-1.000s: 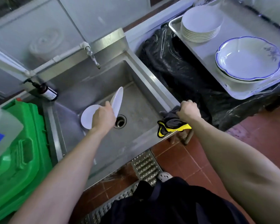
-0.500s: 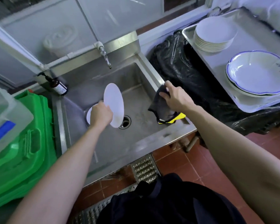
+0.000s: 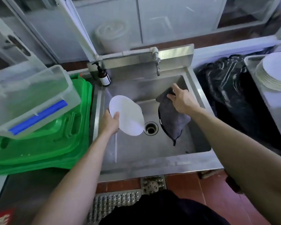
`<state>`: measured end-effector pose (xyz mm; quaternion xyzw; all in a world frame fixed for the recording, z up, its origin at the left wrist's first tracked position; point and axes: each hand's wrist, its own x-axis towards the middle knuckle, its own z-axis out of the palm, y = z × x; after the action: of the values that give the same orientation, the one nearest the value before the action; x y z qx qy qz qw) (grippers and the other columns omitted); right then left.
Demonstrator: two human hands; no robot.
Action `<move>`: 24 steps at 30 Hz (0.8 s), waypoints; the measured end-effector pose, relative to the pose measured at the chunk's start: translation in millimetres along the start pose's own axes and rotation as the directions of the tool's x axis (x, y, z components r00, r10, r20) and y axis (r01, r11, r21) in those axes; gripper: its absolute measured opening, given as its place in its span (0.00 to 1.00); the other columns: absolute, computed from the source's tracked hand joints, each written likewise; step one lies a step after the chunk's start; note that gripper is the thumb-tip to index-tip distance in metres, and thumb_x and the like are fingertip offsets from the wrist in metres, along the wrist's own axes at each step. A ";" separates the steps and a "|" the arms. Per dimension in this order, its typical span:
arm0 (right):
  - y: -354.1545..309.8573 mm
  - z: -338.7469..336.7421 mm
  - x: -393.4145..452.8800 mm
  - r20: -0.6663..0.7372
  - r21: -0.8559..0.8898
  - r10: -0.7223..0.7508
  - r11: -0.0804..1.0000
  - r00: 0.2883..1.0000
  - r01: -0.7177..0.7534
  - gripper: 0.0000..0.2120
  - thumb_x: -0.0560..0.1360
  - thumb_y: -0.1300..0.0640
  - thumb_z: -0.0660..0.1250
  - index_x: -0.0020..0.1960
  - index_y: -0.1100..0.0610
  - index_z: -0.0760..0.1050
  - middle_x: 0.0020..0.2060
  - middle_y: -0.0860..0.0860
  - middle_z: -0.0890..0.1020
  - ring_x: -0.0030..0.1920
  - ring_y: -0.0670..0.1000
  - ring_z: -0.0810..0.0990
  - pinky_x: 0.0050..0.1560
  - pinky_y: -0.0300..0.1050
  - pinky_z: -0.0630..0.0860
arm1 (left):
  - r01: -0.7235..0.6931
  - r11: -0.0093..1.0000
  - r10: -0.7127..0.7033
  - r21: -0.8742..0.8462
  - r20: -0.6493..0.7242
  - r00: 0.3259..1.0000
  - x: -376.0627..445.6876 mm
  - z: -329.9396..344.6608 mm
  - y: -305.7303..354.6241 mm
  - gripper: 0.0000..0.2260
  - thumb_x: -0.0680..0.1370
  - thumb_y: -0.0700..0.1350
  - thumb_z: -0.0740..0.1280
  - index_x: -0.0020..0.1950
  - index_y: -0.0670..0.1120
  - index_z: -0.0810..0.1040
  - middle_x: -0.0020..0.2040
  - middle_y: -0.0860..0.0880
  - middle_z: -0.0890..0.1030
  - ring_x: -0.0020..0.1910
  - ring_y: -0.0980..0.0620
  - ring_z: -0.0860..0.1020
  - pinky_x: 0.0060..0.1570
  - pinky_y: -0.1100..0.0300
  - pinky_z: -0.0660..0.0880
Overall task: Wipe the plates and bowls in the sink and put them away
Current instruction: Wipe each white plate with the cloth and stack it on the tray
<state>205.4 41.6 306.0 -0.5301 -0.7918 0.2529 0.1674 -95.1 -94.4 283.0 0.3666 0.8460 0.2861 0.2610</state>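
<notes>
This is looking like the washing-up corner of a big kitchen, the kind a restaurant has. A deep metal sink (image 3: 152, 150) is sitting in the middle, with a plain tap (image 3: 157, 65) sticking out over it from a white pipe. A brown soap bottle (image 3: 104, 75) with a pump is standing at its far left corner. On the right, a tall stack of white plates (image 3: 276, 73) is resting on a metal tray (image 3: 250, 62), next to a black plastic bag (image 3: 225, 95). On the left, green plastic crates (image 3: 47, 143) are piling up under a clear plastic box (image 3: 31, 98). Red floor tiles (image 3: 182, 182) and a metal drain grate (image 3: 110, 202) are showing near the bottom.
</notes>
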 end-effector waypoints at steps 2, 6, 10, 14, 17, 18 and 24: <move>-32.9 -6.1 21.5 -0.080 -0.016 -0.062 0.998 0.995 0.061 0.10 0.86 0.51 0.62 0.62 0.56 0.66 0.44 0.62 0.82 0.42 0.65 0.79 0.42 0.58 0.77 | 0.038 0.979 -0.038 -0.199 0.005 0.999 0.5 -6.4 -10.9 0.17 0.88 0.54 0.62 0.74 0.47 0.73 0.63 0.41 0.82 0.45 0.40 0.81 0.26 0.57 0.77; -114.3 -30.7 53.0 -0.175 -0.107 -0.270 0.961 0.947 0.254 0.14 0.87 0.49 0.59 0.68 0.56 0.67 0.46 0.62 0.80 0.41 0.66 0.78 0.40 0.59 0.77 | 0.104 0.914 -0.108 -0.392 0.014 0.994 6.1 -17.9 -21.4 0.20 0.88 0.60 0.58 0.77 0.52 0.72 0.62 0.41 0.79 0.46 0.42 0.78 0.21 0.61 0.73; -172.5 -12.2 35.5 -0.215 -0.235 -0.529 0.844 0.821 0.483 0.13 0.84 0.52 0.66 0.64 0.59 0.73 0.37 0.58 0.78 0.32 0.66 0.73 0.32 0.52 0.67 | 0.054 0.858 -0.081 -0.511 -0.032 0.996 9.6 -23.9 -24.9 0.19 0.89 0.63 0.56 0.70 0.53 0.75 0.52 0.43 0.81 0.38 0.46 0.80 0.27 0.58 0.75; -152.0 67.5 3.3 0.188 -0.204 -0.500 0.822 0.845 0.532 0.23 0.83 0.33 0.60 0.48 0.52 0.75 0.39 0.48 0.81 0.40 0.59 0.80 0.40 0.56 0.77 | 0.078 0.759 -0.169 -0.647 -0.078 0.983 21.3 -23.1 -38.3 0.17 0.86 0.69 0.57 0.62 0.62 0.77 0.57 0.50 0.84 0.48 0.46 0.85 0.46 0.48 0.83; -143.2 99.5 19.6 0.114 -0.101 -0.392 0.910 0.913 0.403 0.24 0.86 0.37 0.58 0.46 0.54 0.81 0.45 0.51 0.85 0.52 0.58 0.81 0.54 0.54 0.77 | 0.060 0.780 -0.162 -0.623 -0.109 0.981 26.6 -15.7 -60.2 0.26 0.80 0.77 0.56 0.66 0.62 0.76 0.63 0.50 0.84 0.57 0.43 0.85 0.50 0.42 0.85; -144.9 108.4 27.0 0.072 -0.097 -0.401 0.909 0.913 0.406 0.20 0.85 0.40 0.61 0.56 0.53 0.83 0.57 0.52 0.86 0.62 0.58 0.80 0.64 0.52 0.75 | 0.047 0.760 -0.145 -0.649 -0.098 0.985 17.9 -18.0 -55.4 0.20 0.83 0.73 0.56 0.62 0.63 0.78 0.59 0.49 0.85 0.52 0.42 0.85 0.42 0.47 0.84; -166.4 154.2 16.3 0.296 -0.167 -0.361 0.892 0.885 0.420 0.39 0.79 0.27 0.42 0.86 0.38 0.39 0.87 0.49 0.38 0.86 0.52 0.35 0.82 0.70 0.37 | -0.033 0.706 -0.139 -0.708 -0.184 0.973 6.4 -32.1 -39.8 0.18 0.84 0.69 0.57 0.61 0.61 0.80 0.64 0.54 0.85 0.63 0.47 0.84 0.64 0.39 0.82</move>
<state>-8.7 -29.3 276.3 -0.3371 -0.9211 0.1884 0.0495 -138.6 -121.5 277.0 0.1795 0.7061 0.6194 0.2925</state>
